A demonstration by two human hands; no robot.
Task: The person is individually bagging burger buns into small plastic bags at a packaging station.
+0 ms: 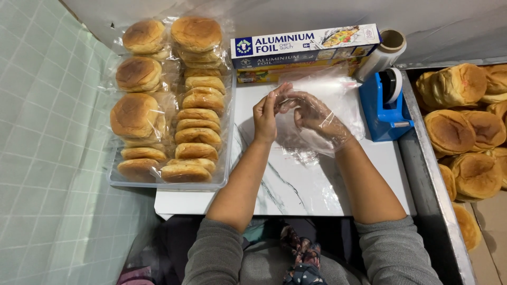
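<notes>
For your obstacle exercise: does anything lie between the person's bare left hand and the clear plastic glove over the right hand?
Nothing visible does. The left hand already meets the clear plastic glove on the right hand, above the marble-patterned board.

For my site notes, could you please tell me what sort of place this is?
Probably a small food-packing station in a bakery or home kitchen: wrapped buns fill a clear tray, unwrapped buns wait beside a blue tape dispenser, and the right hand wears a plastic glove.

The thin clear plastic glove looks glossy and wrinkled, the white marble-pattern board is smooth, the tape dispenser is shiny blue plastic, and the foil box is printed cardboard.
</notes>
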